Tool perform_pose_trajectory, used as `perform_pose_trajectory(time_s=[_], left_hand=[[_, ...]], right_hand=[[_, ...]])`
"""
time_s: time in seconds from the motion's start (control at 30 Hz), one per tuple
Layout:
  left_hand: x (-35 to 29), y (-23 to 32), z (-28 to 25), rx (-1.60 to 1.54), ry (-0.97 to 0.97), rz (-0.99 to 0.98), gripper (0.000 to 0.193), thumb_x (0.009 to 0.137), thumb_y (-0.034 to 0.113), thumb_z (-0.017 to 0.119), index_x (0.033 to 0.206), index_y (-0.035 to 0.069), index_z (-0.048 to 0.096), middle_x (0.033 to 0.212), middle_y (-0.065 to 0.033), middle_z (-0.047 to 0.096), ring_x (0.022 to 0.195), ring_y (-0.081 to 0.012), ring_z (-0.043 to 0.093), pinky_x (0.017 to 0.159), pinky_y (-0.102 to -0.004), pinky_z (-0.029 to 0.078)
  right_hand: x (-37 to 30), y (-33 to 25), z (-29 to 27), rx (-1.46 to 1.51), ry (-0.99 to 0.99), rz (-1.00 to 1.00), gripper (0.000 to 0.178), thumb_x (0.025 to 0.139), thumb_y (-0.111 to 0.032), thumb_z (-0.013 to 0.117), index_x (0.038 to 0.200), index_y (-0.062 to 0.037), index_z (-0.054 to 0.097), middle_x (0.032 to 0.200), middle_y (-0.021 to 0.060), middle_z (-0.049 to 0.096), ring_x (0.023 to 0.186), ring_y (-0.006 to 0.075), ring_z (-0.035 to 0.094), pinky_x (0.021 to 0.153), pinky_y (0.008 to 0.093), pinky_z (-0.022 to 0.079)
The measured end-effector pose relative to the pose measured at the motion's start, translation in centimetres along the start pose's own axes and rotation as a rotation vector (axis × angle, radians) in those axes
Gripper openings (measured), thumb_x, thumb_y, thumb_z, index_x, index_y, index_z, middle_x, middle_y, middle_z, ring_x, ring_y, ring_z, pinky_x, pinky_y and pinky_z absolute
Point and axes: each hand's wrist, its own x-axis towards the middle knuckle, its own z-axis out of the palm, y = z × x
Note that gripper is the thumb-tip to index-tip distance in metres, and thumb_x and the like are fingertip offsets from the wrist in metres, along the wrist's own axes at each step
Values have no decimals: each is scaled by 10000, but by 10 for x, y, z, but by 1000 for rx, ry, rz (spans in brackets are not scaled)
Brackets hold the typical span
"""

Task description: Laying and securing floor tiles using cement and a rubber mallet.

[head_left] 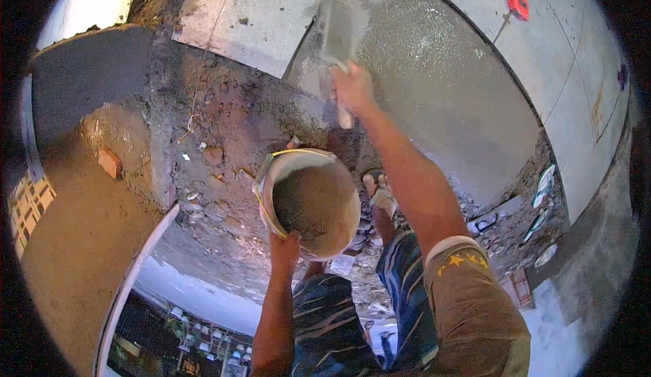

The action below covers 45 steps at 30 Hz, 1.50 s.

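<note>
My left hand is closed on the near left edge of a whitish bucket, where its yellow handle comes down. Grey-brown wet mortar lies inside the bucket. Farther ahead, my right hand grips a trowel, its pale handle sticking out below the fist. The trowel's long blade lies over a wet grey mortar patch, near the patch's left edge. Blade and wet surface are close in colour, so I cannot tell exactly how far they touch.
Pale slabs border the patch on the left and right. A red tape measure lies on the right slab. Rubble and soil surround my feet. An orange brick piece sits at left; glassy shards lie at right.
</note>
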Motion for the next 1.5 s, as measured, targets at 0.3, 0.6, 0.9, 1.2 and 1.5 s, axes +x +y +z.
perform_pose_trajectory(time_s=[0.3, 0.6, 0.9, 1.2, 1.5], left_hand=[[-10, -8, -37, -37, -13, 130, 429, 751, 23, 540, 1168, -73, 572, 1074, -145, 660, 994, -263, 624, 903, -338, 468], [-5, -25, -44, 48, -27, 36, 375, 820, 95, 593, 1160, -63, 579, 1076, -153, 662, 1000, -264, 621, 900, -364, 470], [-6, -12, -42, 148, 15, 117, 421, 787, 35, 599, 1200, -34, 557, 1072, -67, 644, 940, -210, 582, 862, -335, 467], [-4, -8, -30, 3, -28, 66, 462, 780, 11, 573, 1239, -25, 535, 1093, -62, 615, 944, -205, 571, 870, -331, 463], [-3, -10, -37, 130, 11, 53, 478, 769, 3, 543, 1241, -74, 530, 1189, -208, 628, 1145, -312, 592, 987, -379, 443]], right_hand=[[-26, -7, -27, 126, -34, 84, 212, 887, -210, 614, 938, -5, 604, 616, 40, 567, 460, 157, 558, 439, 328, 474], [14, -5, -35, 278, 39, 162, 230, 890, -204, 624, 996, -1, 604, 643, 53, 564, 489, 162, 557, 429, 342, 478], [-37, -15, -49, -32, -66, 193, 190, 873, -220, 600, 943, -48, 641, 589, 43, 570, 469, 152, 568, 424, 332, 460], [27, -34, -13, 193, -161, 248, 188, 892, -155, 609, 986, 7, 605, 634, 53, 538, 478, 158, 537, 414, 327, 451], [-16, -16, -68, 23, -32, 109, 172, 877, -195, 597, 826, -31, 597, 588, 53, 570, 477, 145, 577, 441, 318, 472]])
